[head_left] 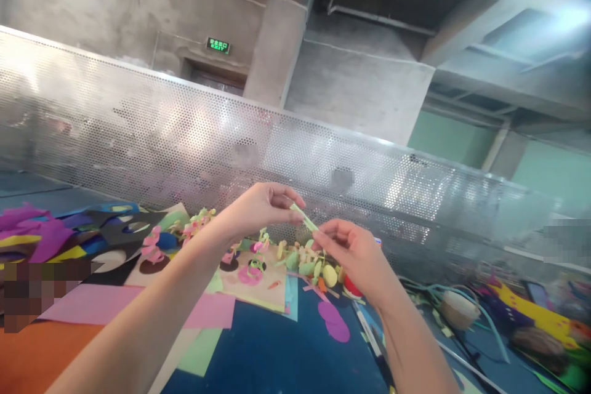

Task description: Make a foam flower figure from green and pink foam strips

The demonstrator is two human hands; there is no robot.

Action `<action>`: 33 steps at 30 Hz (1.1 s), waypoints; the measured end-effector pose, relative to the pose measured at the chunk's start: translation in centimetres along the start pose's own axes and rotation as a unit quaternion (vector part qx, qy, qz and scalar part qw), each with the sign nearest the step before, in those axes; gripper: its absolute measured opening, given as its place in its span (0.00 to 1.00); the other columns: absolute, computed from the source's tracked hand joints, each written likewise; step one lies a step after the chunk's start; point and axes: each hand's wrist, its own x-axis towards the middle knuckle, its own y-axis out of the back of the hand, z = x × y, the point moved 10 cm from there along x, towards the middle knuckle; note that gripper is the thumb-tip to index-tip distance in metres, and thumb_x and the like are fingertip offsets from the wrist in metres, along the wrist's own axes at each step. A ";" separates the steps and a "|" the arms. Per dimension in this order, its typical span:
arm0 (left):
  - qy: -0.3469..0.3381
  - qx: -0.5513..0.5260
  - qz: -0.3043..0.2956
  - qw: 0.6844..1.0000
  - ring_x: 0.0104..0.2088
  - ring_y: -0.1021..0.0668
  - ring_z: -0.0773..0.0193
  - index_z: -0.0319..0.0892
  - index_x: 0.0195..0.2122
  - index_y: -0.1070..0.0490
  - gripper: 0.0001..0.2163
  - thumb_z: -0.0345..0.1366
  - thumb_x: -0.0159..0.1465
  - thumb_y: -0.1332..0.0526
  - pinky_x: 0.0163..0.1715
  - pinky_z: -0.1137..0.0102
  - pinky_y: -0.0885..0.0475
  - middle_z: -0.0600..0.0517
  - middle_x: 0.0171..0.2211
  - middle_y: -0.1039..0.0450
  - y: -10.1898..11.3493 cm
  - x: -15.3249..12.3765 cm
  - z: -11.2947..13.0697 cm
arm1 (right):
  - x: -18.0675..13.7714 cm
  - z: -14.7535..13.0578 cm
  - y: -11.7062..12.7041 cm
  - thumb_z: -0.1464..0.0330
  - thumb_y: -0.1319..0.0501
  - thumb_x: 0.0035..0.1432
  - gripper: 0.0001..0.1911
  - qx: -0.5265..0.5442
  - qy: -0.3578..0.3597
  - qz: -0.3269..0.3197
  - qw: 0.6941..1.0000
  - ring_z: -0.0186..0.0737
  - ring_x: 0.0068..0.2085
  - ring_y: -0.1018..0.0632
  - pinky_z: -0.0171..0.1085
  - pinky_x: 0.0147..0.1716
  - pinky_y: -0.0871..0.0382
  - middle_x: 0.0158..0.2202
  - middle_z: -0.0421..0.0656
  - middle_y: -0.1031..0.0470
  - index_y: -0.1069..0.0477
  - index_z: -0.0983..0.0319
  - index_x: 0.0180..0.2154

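The left hand (272, 204) and right hand (349, 245) are pinching a pale green strip (305, 218) — one at each end — above the table (277, 357) (purple ovals (333, 321) are lying there).

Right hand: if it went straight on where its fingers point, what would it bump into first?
Probably the left hand, pinching the far end of the green strip; depth is unclear.

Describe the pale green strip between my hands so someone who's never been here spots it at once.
Find the perforated metal screen behind the blue table. In front of it, a left hand and a right hand hold a slim pale green strip between them. Unlike the flat purple pieces on the table, it is held in midair, slanting down toward the right hand.
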 end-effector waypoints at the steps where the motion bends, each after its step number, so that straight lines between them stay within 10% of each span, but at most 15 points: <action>1: -0.001 -0.022 0.000 1.000 0.34 0.23 0.65 0.43 0.35 0.29 0.10 0.38 0.52 0.36 0.39 0.70 0.31 0.53 0.29 0.24 0.0 0.0 0.1 | -0.1 -0.2 0.0 0.62 0.42 0.53 0.09 -0.006 0.004 0.007 1.000 0.34 0.29 0.26 0.35 0.29 0.33 0.27 0.42 0.25 0.31 0.62 0.29; 18: -0.005 0.019 0.030 0.999 0.34 0.23 0.64 0.41 0.35 0.29 0.11 0.41 0.53 0.38 0.40 0.67 0.31 0.51 0.31 0.24 0.8 -0.3 0.4 | -0.2 1.1 -2.0 0.59 0.46 0.57 0.14 0.076 -0.036 -0.076 0.994 0.34 0.30 0.26 0.33 0.27 0.33 0.31 0.43 0.25 0.29 0.61 0.39; 33: -0.002 -0.022 0.006 1.000 0.35 0.23 0.64 0.40 0.35 0.29 0.10 0.39 0.54 0.38 0.41 0.67 0.31 0.50 0.31 0.23 0.4 0.1 -0.3 | -0.1 -0.2 -1.1 0.63 0.43 0.54 0.09 -0.015 -0.018 0.016 1.000 0.37 0.31 0.24 0.36 0.32 0.31 0.27 0.44 0.24 0.31 0.61 0.28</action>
